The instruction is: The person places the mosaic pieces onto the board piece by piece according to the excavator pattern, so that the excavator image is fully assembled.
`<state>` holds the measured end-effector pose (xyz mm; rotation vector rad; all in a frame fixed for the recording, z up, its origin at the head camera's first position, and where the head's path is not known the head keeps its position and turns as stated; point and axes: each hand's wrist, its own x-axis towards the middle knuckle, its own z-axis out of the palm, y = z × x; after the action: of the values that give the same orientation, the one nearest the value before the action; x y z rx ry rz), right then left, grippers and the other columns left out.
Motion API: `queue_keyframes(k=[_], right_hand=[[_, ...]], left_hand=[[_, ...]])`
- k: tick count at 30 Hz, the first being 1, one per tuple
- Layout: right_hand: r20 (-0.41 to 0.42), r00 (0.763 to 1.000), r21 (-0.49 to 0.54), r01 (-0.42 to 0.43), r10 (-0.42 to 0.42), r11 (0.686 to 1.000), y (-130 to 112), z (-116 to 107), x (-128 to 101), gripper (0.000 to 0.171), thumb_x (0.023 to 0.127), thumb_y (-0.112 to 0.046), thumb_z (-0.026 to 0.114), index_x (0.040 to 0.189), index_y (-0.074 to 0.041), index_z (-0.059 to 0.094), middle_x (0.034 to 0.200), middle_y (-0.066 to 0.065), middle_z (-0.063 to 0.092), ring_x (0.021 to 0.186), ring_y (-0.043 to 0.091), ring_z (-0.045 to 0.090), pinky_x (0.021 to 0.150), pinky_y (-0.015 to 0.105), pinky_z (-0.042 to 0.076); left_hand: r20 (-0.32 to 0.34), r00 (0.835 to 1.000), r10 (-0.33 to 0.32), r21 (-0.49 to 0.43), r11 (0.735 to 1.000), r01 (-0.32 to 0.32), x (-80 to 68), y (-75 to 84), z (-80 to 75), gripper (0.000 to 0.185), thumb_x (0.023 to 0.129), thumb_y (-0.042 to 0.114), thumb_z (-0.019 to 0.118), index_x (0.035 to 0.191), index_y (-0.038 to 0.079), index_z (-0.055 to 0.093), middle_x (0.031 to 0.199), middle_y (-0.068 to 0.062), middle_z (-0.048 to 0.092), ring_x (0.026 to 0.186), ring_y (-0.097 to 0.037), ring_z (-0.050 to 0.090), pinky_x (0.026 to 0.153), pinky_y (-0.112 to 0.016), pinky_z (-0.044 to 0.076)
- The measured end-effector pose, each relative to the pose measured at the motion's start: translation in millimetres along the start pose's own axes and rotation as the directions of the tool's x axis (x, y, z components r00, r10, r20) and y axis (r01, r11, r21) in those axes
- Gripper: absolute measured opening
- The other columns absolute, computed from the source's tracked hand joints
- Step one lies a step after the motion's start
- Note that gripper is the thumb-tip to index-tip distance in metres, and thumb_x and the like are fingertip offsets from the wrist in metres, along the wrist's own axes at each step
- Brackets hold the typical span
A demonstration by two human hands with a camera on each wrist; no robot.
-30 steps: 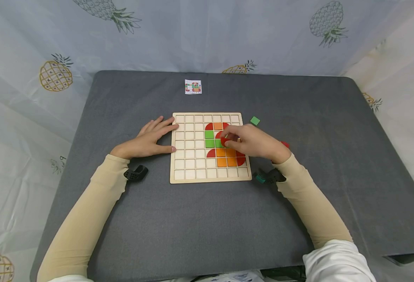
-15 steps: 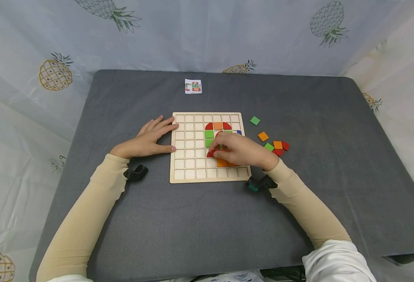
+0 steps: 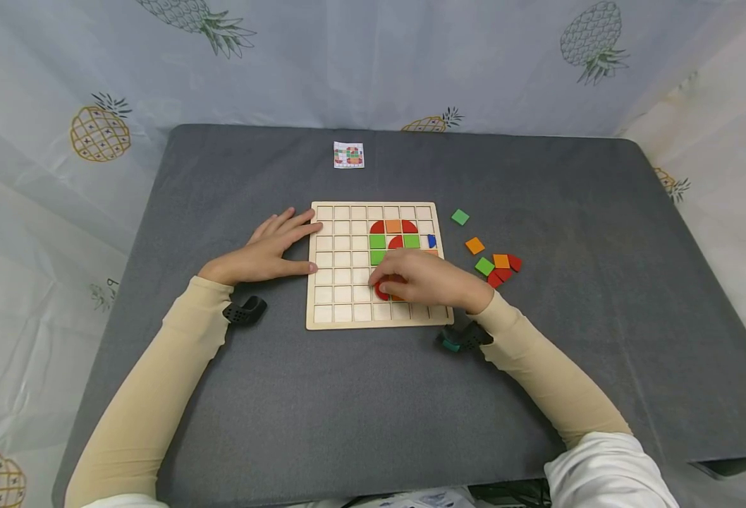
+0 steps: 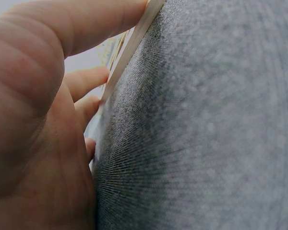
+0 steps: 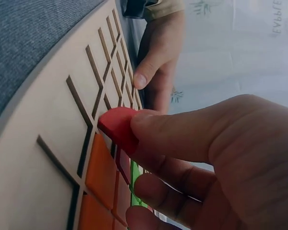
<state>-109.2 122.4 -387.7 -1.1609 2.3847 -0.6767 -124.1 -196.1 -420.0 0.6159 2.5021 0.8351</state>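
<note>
The wooden grid board lies flat in the middle of the table. My left hand has its fingers spread, with fingertips and thumb touching the board's left edge. Over the lower right part of the grid, my right hand pinches a red quarter-round tile between thumb and fingers. The red tile is tilted over a cell beside an orange tile. Green tiles, a red rounded tile and a blue piece sit in cells farther up. My right hand hides several tiles.
Right of the board lie loose tiles: a green tile, an orange tile, another green tile and a small cluster with red tiles. A small printed card with a coloured pattern lies near the far table edge.
My right hand has moved left and slightly nearer across the board, carrying the red tile. The loose tiles right of the board have come into view from behind it. My left hand stays put.
</note>
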Motion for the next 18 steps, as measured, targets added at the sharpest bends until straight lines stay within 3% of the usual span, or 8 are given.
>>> queue_keyframes(k=[9,14,18], right_hand=[[-0.035,0.999,-0.075,-0.033,0.03,0.997,-2.2,2.5,-1.1,0.017,0.097,-0.011,0.067,0.11,-0.013,0.076,0.103,0.001,0.067,0.09,0.015,0.053,0.076,0.028,0.049],[-0.049,0.999,-0.074,0.001,-0.005,0.997,-1.9,3.2,-1.2,0.021,0.096,-0.006,0.063,0.108,-0.016,0.078,0.093,-0.001,0.063,0.083,0.013,0.049,0.069,0.026,0.045],[-0.031,0.999,-0.064,0.017,-0.019,0.998,-2.1,4.5,-1.7,0.016,0.096,-0.011,0.068,0.106,-0.016,0.079,0.092,-0.002,0.06,0.082,0.013,0.046,0.068,0.026,0.042]], left_hand=[[0.001,1.0,0.008,0.003,1.0,-0.008,1.1,0.9,-0.3,0.082,0.096,0.044,0.067,0.163,0.024,0.024,0.173,0.001,0.005,0.16,-0.028,-0.011,0.127,-0.054,-0.009],[-0.002,1.0,0.003,0.01,1.0,-0.003,1.1,1.3,-0.6,0.081,0.096,0.044,0.068,0.163,0.024,0.025,0.173,0.001,0.005,0.16,-0.027,-0.01,0.127,-0.053,-0.009],[-0.002,1.0,0.004,0.011,1.0,-0.004,1.1,1.5,-0.6,0.081,0.096,0.044,0.068,0.163,0.024,0.025,0.173,0.001,0.005,0.16,-0.027,-0.01,0.127,-0.053,-0.009]])
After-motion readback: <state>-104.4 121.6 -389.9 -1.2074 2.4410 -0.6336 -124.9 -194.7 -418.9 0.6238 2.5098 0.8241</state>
